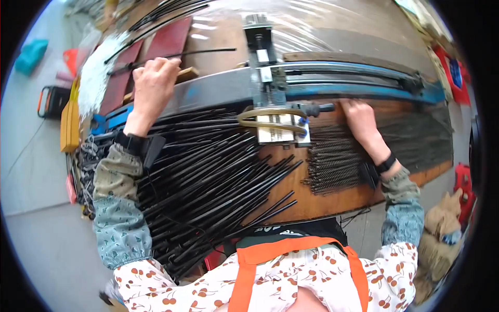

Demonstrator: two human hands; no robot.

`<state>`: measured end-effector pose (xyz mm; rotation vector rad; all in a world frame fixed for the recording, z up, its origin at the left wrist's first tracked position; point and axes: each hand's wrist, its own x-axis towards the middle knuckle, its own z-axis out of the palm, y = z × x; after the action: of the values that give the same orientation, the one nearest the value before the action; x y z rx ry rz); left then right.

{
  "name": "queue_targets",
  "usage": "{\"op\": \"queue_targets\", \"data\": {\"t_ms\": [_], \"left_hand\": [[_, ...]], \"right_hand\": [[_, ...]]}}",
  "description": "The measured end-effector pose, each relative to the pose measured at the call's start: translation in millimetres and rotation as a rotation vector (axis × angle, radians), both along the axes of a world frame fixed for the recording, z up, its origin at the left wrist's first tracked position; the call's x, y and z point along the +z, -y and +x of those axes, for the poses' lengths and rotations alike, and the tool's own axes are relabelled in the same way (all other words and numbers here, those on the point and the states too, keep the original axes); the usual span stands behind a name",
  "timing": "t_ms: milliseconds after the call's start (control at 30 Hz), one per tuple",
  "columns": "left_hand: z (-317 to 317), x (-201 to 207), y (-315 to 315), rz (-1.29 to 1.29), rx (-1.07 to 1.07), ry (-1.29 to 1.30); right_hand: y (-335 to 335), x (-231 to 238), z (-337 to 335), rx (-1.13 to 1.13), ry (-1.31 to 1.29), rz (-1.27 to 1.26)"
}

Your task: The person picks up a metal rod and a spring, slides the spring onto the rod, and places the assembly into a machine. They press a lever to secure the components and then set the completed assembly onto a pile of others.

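Note:
My left hand (pixel 154 86) is closed at the far left of the bench, its fingers curled around a thin black rod (pixel 210 51) that sticks out on both sides. Below that wrist lies a large heap of black rods (pixel 202 166). My right hand (pixel 359 117) rests at the front edge of the blue rail (pixel 364 89), fingers curled and their tips hidden. Just left of it is the black knob (pixel 326 107) of a metal bench machine (pixel 267 88). Beside the right wrist lies a pile of dark coil springs (pixel 332 164).
Dark red boards (pixel 169 39) and a white heap (pixel 104 73) lie at the back left. A brown looped hose (pixel 249 117) hangs on the machine's front. More dark, thin pieces (pixel 421 130) cover the right end of the wooden bench (pixel 280 200). Sacks (pixel 442 216) stand on the floor at right.

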<state>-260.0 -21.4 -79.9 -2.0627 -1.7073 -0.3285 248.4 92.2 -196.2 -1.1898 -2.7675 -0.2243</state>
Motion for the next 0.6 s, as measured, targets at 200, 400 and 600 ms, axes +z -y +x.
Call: {"op": "queue_targets", "data": {"t_ms": [200, 400, 600], "left_hand": [[55, -16, 76, -0.29, -0.102, 0.064], [67, -23, 75, -0.351, -0.08, 0.03], [53, -29, 78, -0.251, -0.332, 0.209]], "right_hand": [[22, 20, -15, 0.06, -0.254, -0.044], [42, 39, -11, 0.119, -0.253, -0.19], [70, 62, -26, 0.358, -0.284, -0.4]]}}
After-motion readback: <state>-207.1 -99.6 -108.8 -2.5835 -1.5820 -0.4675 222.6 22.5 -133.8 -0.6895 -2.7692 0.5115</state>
